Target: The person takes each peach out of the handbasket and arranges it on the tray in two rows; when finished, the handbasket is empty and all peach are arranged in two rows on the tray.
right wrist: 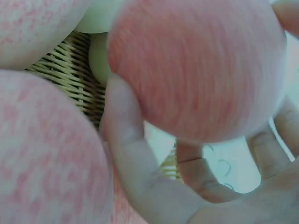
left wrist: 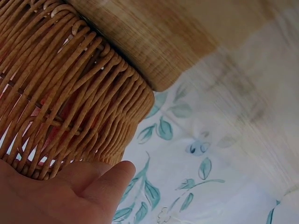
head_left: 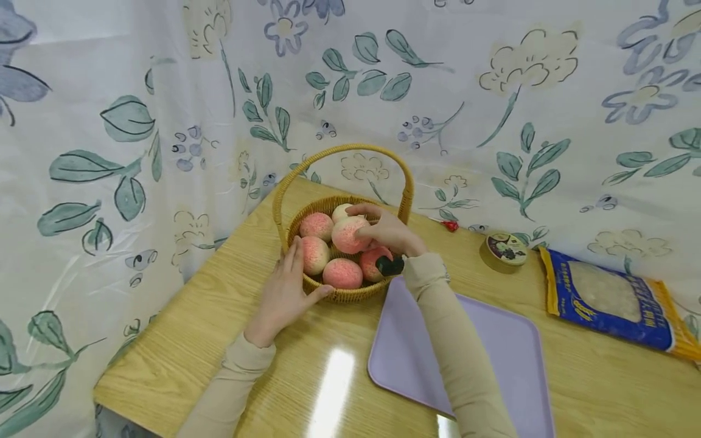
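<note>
A wicker basket (head_left: 350,296) with a tall arched handle holds several pink-and-cream peaches. My right hand (head_left: 390,232) grips one peach (head_left: 349,235) between thumb and fingers, above the others in the basket. Up close in the right wrist view, the thumb and fingers curl round that peach (right wrist: 201,70), with other peaches (right wrist: 46,154) beside it. My left hand (head_left: 282,298) rests against the basket's left front side, its fingers straight and its thumb spread along the front rim. In the left wrist view, that hand (left wrist: 79,191) touches the woven wall (left wrist: 70,93).
A lilac tray (head_left: 509,340) lies under my right forearm, right of the basket. Farther right are a round tin (head_left: 504,250) and a blue-and-yellow packet (head_left: 613,304). A small red item (head_left: 450,225) lies by the floral curtain (head_left: 383,121) behind the table.
</note>
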A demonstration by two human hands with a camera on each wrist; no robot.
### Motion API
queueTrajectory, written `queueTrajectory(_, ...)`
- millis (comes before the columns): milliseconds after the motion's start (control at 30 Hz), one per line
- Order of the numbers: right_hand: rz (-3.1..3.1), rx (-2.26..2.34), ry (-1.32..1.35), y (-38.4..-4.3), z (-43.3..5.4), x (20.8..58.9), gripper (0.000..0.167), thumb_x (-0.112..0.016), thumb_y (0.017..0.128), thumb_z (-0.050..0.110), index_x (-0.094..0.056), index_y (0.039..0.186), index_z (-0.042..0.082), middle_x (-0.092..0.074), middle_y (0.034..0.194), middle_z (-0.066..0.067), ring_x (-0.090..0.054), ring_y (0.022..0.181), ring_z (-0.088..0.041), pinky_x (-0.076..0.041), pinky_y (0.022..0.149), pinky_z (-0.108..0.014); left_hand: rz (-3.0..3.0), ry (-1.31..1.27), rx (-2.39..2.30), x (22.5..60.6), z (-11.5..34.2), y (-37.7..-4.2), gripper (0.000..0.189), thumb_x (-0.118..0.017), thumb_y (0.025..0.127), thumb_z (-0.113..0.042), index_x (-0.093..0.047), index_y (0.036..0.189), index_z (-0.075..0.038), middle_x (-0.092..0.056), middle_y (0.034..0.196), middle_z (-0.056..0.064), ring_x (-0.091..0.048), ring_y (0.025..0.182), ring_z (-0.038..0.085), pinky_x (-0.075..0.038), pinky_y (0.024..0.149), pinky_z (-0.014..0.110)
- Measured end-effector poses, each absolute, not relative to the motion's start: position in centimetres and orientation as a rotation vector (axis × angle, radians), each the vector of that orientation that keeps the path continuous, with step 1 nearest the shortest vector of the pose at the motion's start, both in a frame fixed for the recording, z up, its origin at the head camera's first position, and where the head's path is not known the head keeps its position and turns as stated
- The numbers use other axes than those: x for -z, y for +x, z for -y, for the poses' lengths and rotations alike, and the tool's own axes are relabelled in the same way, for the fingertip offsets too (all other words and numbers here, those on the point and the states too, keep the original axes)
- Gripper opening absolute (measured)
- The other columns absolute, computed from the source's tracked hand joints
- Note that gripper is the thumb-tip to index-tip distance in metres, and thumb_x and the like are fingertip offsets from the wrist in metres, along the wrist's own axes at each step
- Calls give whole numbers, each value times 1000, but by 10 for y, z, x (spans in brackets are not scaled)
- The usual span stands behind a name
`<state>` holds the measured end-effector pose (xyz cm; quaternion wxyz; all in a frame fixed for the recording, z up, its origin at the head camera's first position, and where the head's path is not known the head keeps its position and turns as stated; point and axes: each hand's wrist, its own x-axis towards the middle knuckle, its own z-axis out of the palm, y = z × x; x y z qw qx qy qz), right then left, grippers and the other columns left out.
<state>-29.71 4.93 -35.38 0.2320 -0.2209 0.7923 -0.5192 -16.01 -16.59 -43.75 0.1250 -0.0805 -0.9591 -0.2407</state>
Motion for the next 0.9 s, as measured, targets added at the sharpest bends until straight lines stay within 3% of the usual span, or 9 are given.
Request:
queueTrajectory(267,-2155,1350,-623,-291,-53,349,50,-58,85,2,-57,133,18,-53,130,-15,-60,101,-23,-59,82,-41,2775,-230,692,436,166,-163,112,-57,84,-68,-6,154,3,-12,161,24,-23,142,50,-28,116,56)
queueTrajectory(433,-2166,1292,-698,-283,-42,357,58,-68,85,6,-50,137,23,-56,124,-18,-66,94,-23,-59,79,-39,2771,-238,685,438,163,-160,112,-57,84,-68,-6,154,2,-14,160,25,-25,142,50,-29,115,56)
queueTrajectory(567,-2202,1347,-655,-278,-40,370,56,-75,82,12,-54,132,29,-61,123,-14,-68,90,-20,-60,76,-34,2775,-248,675,438,159,-159,112,-54,84,-71,-8,154,3,-15,160,25,-28,140,51,-32,113,57)
queueTrajectory(767,-2006,1618,-648,-278,-57,372,51,-64,88,0,-53,135,16,-55,132,-19,-68,96,-25,-59,82,-44,2768,-264,689,439,159,-160,113,-48,84,-75,-7,154,3,-13,160,25,-24,141,52,-30,114,57)
queueTrajectory(900,-1957,1722,-686,-277,-80,369,49,-60,90,-4,-51,136,9,-47,141,-16,-65,101,-21,-59,83,-42,2757,-260,690,439,164,-160,112,-48,85,-74,-8,154,5,-12,160,26,-24,142,50,-28,115,57)
